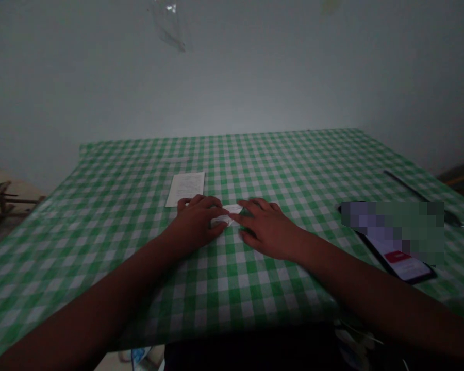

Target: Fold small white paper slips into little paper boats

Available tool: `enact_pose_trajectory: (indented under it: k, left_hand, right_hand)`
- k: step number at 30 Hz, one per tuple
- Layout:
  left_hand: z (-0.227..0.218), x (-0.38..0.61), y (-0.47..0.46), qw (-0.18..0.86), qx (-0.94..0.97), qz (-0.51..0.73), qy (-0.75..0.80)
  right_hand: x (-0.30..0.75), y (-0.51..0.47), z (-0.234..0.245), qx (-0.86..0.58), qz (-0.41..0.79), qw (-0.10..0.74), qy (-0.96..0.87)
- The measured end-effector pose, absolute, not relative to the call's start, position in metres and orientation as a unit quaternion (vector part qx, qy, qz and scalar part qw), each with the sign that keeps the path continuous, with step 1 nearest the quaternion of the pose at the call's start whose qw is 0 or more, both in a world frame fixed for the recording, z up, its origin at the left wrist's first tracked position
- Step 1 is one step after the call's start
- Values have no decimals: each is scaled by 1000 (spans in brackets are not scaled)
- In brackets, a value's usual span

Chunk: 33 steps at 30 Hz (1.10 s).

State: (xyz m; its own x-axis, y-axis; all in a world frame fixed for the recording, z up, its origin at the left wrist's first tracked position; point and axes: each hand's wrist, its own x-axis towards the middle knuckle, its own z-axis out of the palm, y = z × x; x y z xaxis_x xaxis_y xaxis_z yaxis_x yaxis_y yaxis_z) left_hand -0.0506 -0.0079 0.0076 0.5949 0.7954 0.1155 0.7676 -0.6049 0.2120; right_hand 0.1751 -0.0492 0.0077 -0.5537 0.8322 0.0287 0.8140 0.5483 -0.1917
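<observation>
**Small folded white paper (227, 215) pinned under both hands**

Pressed flat to the table, with only a narrow white strip showing between the fingertips. Covered from one side by the left hand (197, 222), palm down, fingers loosely curved, not closed around anything. Touched from the other side by the right hand (266, 228), fingers stretched out flat, tips resting on the strip. Forearms reaching in from the near edge, wrists low, converging on the paper. Just beyond the left knuckles, a printed white sheet (186, 188), apart from the hands. Well out past the right forearm, a lit smartphone (404, 264) and a dark slim rod (417, 195). Underneath, a green-and-white checked tablecloth (255, 154). Behind, a pale wall (81, 77) in dim light.
</observation>
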Motion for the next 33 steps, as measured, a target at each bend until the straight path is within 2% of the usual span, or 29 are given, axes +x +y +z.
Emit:
enact_pose_trajectory:
  k: [33]
  left_hand:
    - [14, -52, -11, 79, 893, 80, 436]
  right_hand:
    - [168, -60, 16, -448, 77, 62, -889]
